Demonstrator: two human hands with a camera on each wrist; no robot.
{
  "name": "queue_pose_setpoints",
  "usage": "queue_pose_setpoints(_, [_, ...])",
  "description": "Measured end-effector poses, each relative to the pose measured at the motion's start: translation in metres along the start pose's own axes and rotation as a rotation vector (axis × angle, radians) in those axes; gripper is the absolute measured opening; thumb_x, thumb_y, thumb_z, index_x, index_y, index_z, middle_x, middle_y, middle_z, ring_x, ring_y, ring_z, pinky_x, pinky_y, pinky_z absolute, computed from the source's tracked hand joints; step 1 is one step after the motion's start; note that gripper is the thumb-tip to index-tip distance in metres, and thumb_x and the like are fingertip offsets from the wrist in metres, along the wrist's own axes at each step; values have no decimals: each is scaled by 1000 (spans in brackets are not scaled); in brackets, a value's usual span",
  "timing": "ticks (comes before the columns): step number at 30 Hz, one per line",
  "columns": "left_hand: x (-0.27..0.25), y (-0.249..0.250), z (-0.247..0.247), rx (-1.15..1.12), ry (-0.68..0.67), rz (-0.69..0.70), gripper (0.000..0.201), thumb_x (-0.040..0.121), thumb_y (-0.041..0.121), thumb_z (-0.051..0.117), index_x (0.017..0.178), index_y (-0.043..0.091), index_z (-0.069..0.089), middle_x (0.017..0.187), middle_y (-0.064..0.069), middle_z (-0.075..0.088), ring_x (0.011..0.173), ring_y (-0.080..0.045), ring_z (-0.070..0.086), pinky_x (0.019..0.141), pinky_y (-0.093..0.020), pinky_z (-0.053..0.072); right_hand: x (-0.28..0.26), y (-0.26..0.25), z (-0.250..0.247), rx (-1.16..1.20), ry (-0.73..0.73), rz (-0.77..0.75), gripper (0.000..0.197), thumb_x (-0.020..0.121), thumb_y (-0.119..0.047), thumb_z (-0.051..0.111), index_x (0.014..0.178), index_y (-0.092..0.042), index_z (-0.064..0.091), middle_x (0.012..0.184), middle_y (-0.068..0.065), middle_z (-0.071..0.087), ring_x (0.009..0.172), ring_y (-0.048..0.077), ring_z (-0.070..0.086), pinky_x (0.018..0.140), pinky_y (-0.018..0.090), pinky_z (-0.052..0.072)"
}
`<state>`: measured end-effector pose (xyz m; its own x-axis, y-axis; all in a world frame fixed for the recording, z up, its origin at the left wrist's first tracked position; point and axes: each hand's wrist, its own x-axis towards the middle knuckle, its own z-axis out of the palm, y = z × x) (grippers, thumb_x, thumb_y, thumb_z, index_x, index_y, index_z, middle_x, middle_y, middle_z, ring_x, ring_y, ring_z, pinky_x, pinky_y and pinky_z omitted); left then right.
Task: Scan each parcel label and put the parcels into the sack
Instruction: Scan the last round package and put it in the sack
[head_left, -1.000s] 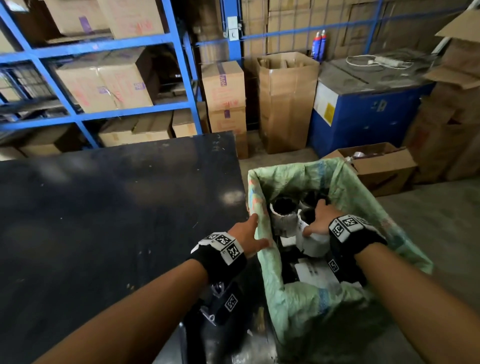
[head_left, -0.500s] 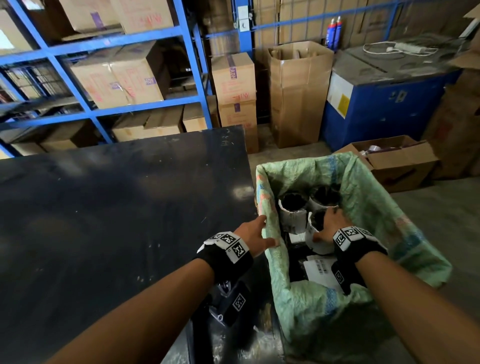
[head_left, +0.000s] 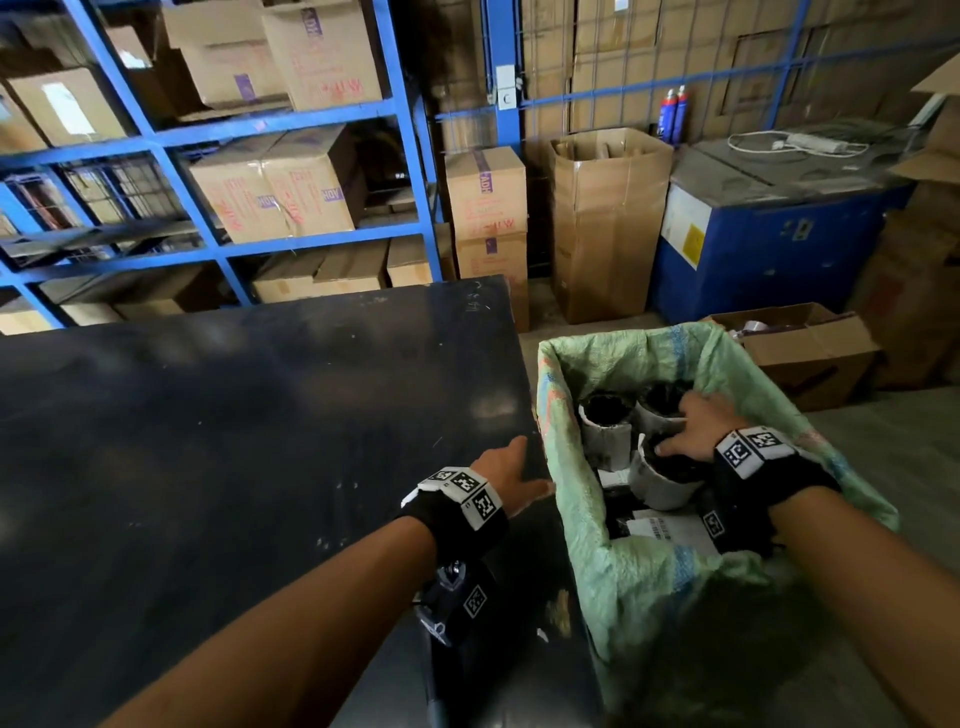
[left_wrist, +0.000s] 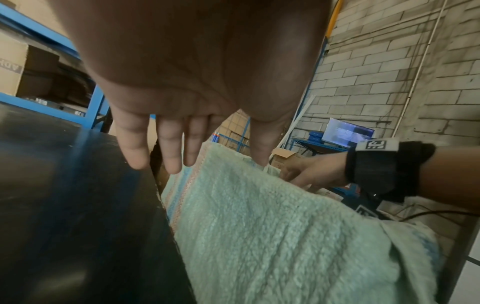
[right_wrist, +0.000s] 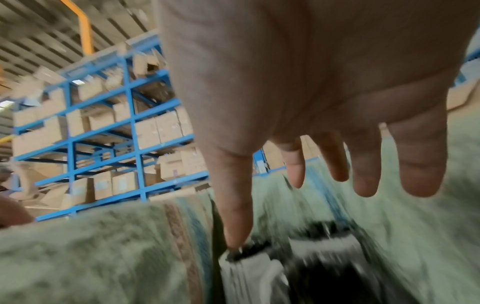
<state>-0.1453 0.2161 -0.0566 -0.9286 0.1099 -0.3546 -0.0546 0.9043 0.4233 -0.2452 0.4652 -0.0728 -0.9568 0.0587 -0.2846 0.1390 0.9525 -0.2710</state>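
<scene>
With my right hand (head_left: 693, 428) spread flat inside the sack (head_left: 631, 582), gripping nothing, the upright parcels (head_left: 605, 426) lie directly beneath it. My left hand (head_left: 511, 475), open and empty, hovers over the table (head_left: 234, 441) edge beside the sack, farther from them.

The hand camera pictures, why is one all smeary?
Right wrist view: the sack and parcels are streaked with motion blur, the right hand sharper. Left wrist view: mostly crisp, left hand shadowed. Head view: dim, table showing soft glare.

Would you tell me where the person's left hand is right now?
In the head view the left hand is open at the right edge of the black table, just left of the green sack, whose rim it does not grip.
</scene>
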Motion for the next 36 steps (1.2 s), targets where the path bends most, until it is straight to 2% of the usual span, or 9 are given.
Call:
queue_pose_setpoints(6, [-52,-64,-20,8,43,-57,78,92,40,55,151,7,16,150,-12,39,135,-26,42,107,-33,37,-62,-52,-58,-23,181,-121,72,77,-37,74,134,-7,43,140,20,43,127,35,45,100,39,40])
queue_pose_setpoints(10, [-102,-134,-22,-1,67,-186,75,93,37,57,150,6,20,150,-15,39,137,-29,40,108,-32,35,-121,-103,-55,-37,203,-221,62,79,-36,71,129,-9,48,133,19,50,121,35,49,96,39,42])
queue_pose_setpoints(13, [-135,-191,-8,4,53,-291,68,90,35,60,145,8,31,144,-14,47,133,-28,46,105,-30,37,-163,-143,-17,-23,121,-300,53,79,-38,70,124,-14,53,127,14,57,117,31,54,92,34,43])
queue_pose_setpoints(16, [-162,-241,17,14,-14,-379,66,88,35,62,142,9,34,140,-13,50,130,-29,48,105,-30,39,-191,-169,48,-51,-34,-327,48,80,-44,67,116,-15,55,117,11,63,111,29,57,83,30,43])
queue_pose_setpoints(20, [-187,-285,57,31,-103,-420,69,84,46,63,138,11,38,137,-13,52,126,-30,51,105,-35,42,-215,-183,130,-95,-248,-224,61,84,-44,63,129,-6,48,131,15,56,120,31,54,92,31,44])
queue_pose_setpoints(22, [-196,-294,73,38,-129,-414,68,82,48,63,136,12,41,136,-13,52,125,-30,52,103,-35,43,-220,-183,157,-80,-286,-146,66,85,-44,62,134,-3,42,135,16,52,122,32,53,91,31,44])
queue_pose_setpoints(25, [-207,-301,89,62,-144,-386,64,82,47,64,131,10,46,135,-13,47,124,-31,51,102,-35,43,-224,-183,183,-71,-292,-68,68,88,-44,58,136,-1,39,138,17,50,124,34,52,87,31,42])
queue_pose_setpoints(29, [-209,-304,101,115,-126,-358,69,83,46,63,135,6,41,139,-15,38,127,-33,46,106,-36,39,-227,-188,201,-55,-311,-59,54,93,-40,51,130,-1,46,135,17,53,121,34,53,90,32,43])
queue_pose_setpoints(36, [-200,-307,101,159,-152,-349,70,82,50,64,140,18,40,143,-15,36,128,-34,45,106,-40,42,-224,-190,215,8,-346,-4,47,93,-33,51,128,-1,46,131,17,54,119,33,54,81,29,40])
